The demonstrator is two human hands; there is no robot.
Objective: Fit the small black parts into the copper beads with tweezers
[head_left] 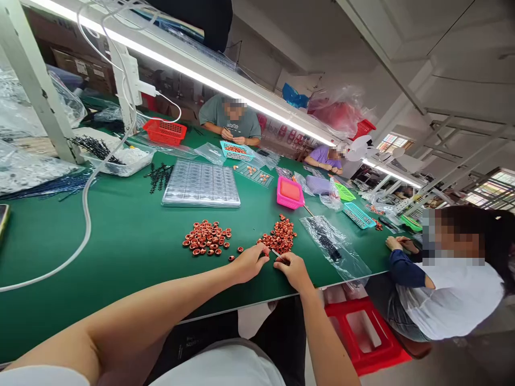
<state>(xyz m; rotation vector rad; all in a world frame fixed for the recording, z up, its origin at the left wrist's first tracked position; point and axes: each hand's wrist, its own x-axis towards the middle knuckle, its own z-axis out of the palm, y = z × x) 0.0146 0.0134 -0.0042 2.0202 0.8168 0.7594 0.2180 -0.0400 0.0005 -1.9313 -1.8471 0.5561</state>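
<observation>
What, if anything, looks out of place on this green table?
Two loose copper-coloured pieces lie apart from the left heap, close to the left hand; they look slightly strayed because most others are clustered. Nothing looks plainly damaged.

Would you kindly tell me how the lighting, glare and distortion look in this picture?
Head view: the tube light glares white; highlights streak the clear bag; wide-angle distortion seems to stretch the edges; the left hand and right hand look fairly sharp.
</observation>
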